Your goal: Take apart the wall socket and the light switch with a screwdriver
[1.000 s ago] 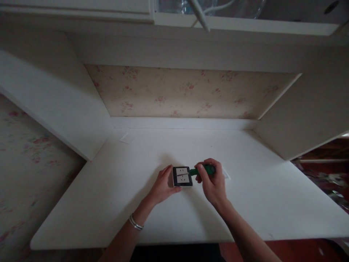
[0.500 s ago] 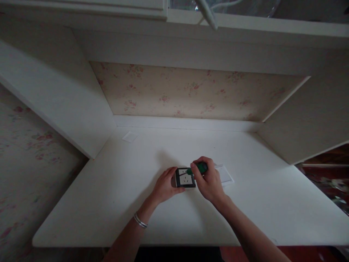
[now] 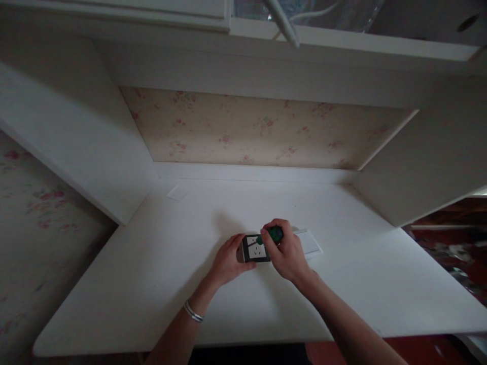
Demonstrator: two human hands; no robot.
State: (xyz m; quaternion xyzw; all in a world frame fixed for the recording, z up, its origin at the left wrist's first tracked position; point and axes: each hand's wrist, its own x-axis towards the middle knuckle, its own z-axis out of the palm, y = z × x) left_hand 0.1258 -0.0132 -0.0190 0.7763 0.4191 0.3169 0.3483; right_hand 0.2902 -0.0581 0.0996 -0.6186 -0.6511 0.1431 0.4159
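Note:
A wall socket (image 3: 257, 250) with a white face and a black frame lies face up on the white desk. Its left side is gripped by my left hand (image 3: 227, 261), thumb along the near edge and fingers at the far edge. My right hand (image 3: 286, 249) is closed round the green handle of a screwdriver (image 3: 274, 234). The shaft slants down to the left, with its tip at the left part of the socket's face. Whether the tip sits in a screw is too small to tell. My right hand covers the socket's right edge.
Right of my right hand lies a white square frame (image 3: 310, 243). A thin clear square plate (image 3: 177, 192) rests at the back left of the desk (image 3: 114, 294). Side panels rise left and right, and a shelf (image 3: 342, 43) with a hanging white rod (image 3: 283, 25) runs overhead.
The view has shifted slightly, so everything sits a little further left. Both hands keep their holds on the socket and the screwdriver.

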